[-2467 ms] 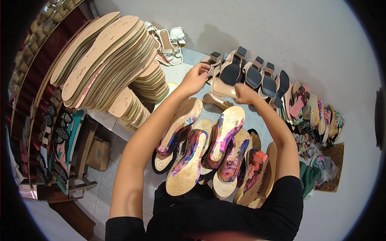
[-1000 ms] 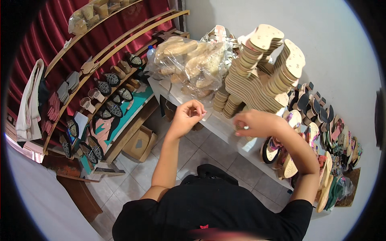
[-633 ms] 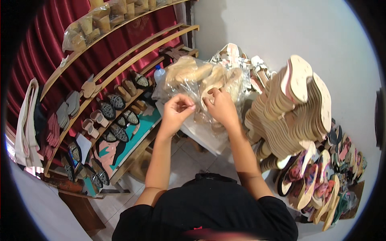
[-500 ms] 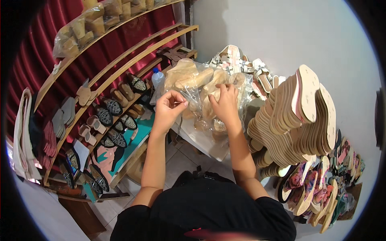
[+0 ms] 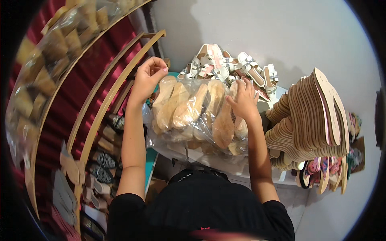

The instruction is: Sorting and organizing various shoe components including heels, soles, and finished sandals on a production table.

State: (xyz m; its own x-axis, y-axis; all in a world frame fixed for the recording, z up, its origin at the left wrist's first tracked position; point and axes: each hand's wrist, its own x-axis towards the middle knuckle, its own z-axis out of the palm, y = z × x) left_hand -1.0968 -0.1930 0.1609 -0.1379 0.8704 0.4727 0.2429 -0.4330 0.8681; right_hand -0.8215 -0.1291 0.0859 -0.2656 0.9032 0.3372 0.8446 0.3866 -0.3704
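Both hands [image 5: 146,78] have spread wider near the bag [image 5: 173,138].

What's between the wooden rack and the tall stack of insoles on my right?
In the head view, a clear plastic bag of tan sole-shaped pieces lies there; your left forearm and right forearm also cross that stretch.
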